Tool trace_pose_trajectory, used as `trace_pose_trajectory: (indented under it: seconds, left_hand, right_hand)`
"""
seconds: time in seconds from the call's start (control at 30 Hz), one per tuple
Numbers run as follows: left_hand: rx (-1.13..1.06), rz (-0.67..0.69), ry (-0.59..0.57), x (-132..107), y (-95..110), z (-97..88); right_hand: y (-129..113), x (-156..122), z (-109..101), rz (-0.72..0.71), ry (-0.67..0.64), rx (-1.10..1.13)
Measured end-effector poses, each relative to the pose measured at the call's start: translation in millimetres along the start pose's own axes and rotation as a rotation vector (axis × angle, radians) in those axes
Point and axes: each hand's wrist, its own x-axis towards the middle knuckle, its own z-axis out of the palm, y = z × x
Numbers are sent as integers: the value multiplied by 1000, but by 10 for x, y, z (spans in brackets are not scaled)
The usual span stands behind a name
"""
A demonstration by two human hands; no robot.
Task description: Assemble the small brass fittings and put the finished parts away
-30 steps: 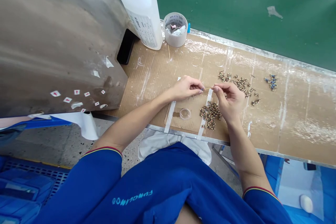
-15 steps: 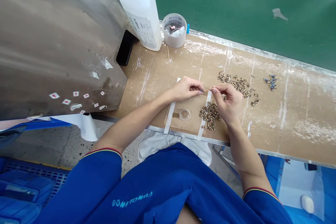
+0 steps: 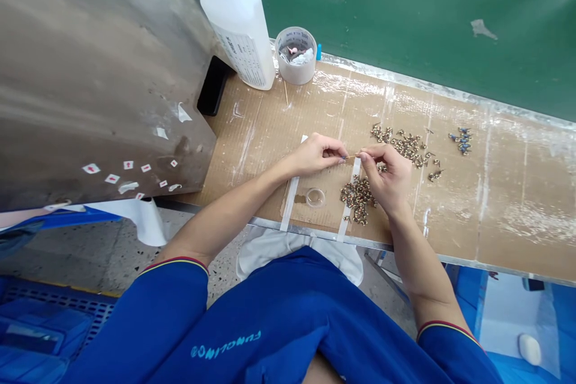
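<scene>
Over the cardboard, my left hand (image 3: 315, 156) is closed, its thumb and fingertips pinching a tiny part with a bit of blue showing. Facing it, my right hand (image 3: 387, 177) grips a thin wooden toothpick (image 3: 351, 157), whose tip meets the part at the left fingertips. Below the right hand lies a heap of small brass-coloured metal parts (image 3: 357, 198). A second, looser heap of brass-coloured parts (image 3: 407, 145) spreads beyond that hand. Several blue-marked parts (image 3: 462, 141) sit farther right. A small clear round dish (image 3: 315, 197) rests beneath my left hand.
A white bottle with a blue cap (image 3: 240, 30) stands at the back left, beside a tape roll (image 3: 297, 69) holding scraps. Another toothpick (image 3: 286, 93) lies near it. A black phone-like object (image 3: 212, 87) leans by the metal panel (image 3: 99, 84). Behind the cardboard-covered bench (image 3: 504, 192) is a green surface (image 3: 405, 18).
Both hands keep almost the same pose, with the toothpick still between them. The whole view has shifted slightly; the heaps and dish look unchanged.
</scene>
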Motion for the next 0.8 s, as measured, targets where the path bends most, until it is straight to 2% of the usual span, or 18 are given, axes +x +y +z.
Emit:
trace_pose_trajectory:
  seconds: [0.23, 0.53, 0.8]
  left_hand:
    - [-5, -10, -3, 4, 8, 1]
    - [-25, 7, -2, 5, 5, 0]
    - [-25, -9, -2, 1, 18, -2]
  right_hand:
    - [3, -3, -12, 67, -22, -33]
    - [1, 3, 0, 32, -10, 22]
    - [8, -3, -6, 59, -11, 8]
